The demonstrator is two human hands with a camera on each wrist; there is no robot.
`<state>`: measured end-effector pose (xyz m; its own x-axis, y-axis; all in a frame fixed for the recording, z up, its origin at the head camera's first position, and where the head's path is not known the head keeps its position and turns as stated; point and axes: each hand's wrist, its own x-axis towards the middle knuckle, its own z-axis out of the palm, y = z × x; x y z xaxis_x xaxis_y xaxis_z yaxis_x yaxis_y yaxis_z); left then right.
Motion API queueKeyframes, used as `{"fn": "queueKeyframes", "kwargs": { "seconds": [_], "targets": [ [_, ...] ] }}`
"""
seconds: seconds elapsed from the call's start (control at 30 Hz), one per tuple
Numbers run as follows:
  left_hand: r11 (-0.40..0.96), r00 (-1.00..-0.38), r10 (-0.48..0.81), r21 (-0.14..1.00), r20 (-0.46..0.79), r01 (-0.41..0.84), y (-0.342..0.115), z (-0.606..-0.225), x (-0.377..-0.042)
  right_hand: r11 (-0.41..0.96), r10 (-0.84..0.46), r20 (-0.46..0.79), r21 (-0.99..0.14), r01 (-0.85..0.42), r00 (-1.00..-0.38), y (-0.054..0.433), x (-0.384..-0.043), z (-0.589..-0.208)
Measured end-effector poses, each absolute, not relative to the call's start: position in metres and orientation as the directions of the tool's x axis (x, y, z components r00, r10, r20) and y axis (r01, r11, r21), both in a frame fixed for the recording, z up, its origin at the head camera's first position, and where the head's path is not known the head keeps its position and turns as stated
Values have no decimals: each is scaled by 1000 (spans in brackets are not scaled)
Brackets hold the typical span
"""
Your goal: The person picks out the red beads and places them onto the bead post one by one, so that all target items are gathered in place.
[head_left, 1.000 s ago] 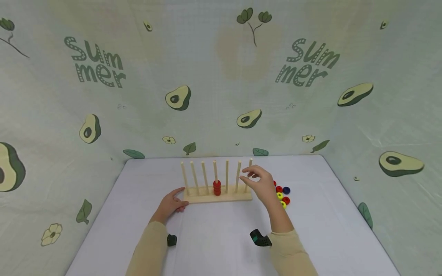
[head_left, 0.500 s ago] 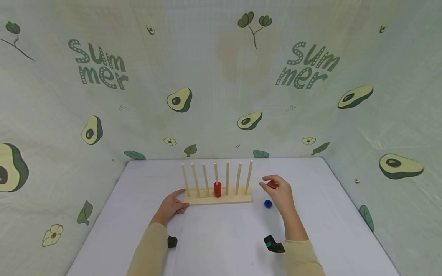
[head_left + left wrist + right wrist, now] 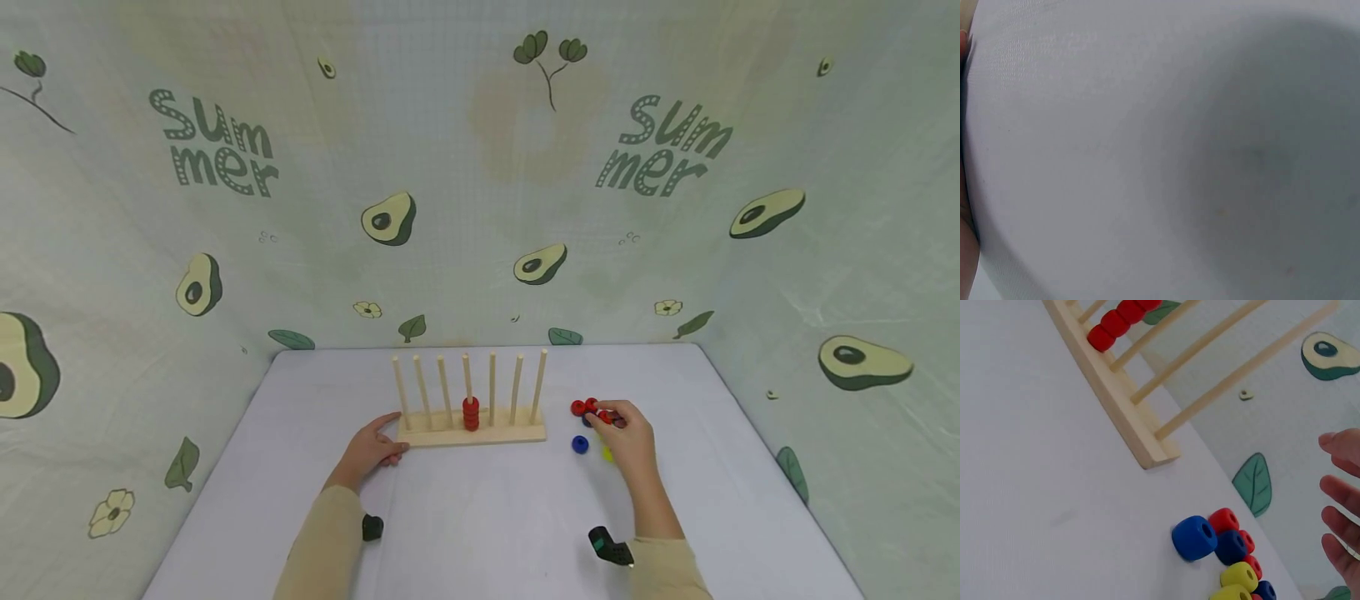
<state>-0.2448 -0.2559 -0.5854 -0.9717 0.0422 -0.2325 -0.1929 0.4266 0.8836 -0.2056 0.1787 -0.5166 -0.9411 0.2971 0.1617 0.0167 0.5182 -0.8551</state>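
A wooden peg stand [image 3: 480,435] with several upright pegs stands mid-table; red beads [image 3: 470,414] are stacked on its middle peg. My left hand [image 3: 371,446] grips the stand's left end, thumb at the front and index finger behind. Only a sliver of that hand shows in the left wrist view. My right hand [image 3: 632,437] hovers over loose beads to the right of the stand, fingers bent and apart. In the right wrist view nothing lies between its visible fingers [image 3: 1340,528]. A blue bead [image 3: 1194,538] sits beside red, dark blue and yellow beads [image 3: 1239,576].
White cloth covers the table [image 3: 480,525]. Behind it hangs a curtain [image 3: 450,150] printed with avocados and lettering. Black wrist devices are on both arms, the right one [image 3: 609,547] close to the sleeve.
My right hand has moved right and down, from beside the rightmost peg to above the loose beads. The left hand keeps its hold on the stand. The red stack looks the same.
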Motion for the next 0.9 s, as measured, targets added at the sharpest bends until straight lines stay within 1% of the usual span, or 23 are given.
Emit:
{"fn": "queueKeyframes", "kwargs": {
  "seconds": [0.3, 0.5, 0.6, 0.8, 0.9],
  "targets": [
    [431, -973, 33, 881, -230, -194, -257, -589, -247, 505, 349, 111, -859, 87, -931, 190, -200, -527],
    [421, -974, 48, 889, -221, -181, -258, -588, -248, 490, 392, 118, -866, 99, -912, 195, -198, -536],
    [425, -974, 49, 887, -222, -180, -258, -588, -248, 480, 402, 93, -868, 124, -911, 198, -196, -540],
    [437, -975, 48, 882, -218, -175, -257, -587, -248, 450, 414, 0, -869, 204, -910, 202, -192, -547],
    [439, -976, 46, 882, -214, -173, -257, -588, -248, 453, 423, -6, -865, 217, -906, 203, -191, -550]
  ]
}}
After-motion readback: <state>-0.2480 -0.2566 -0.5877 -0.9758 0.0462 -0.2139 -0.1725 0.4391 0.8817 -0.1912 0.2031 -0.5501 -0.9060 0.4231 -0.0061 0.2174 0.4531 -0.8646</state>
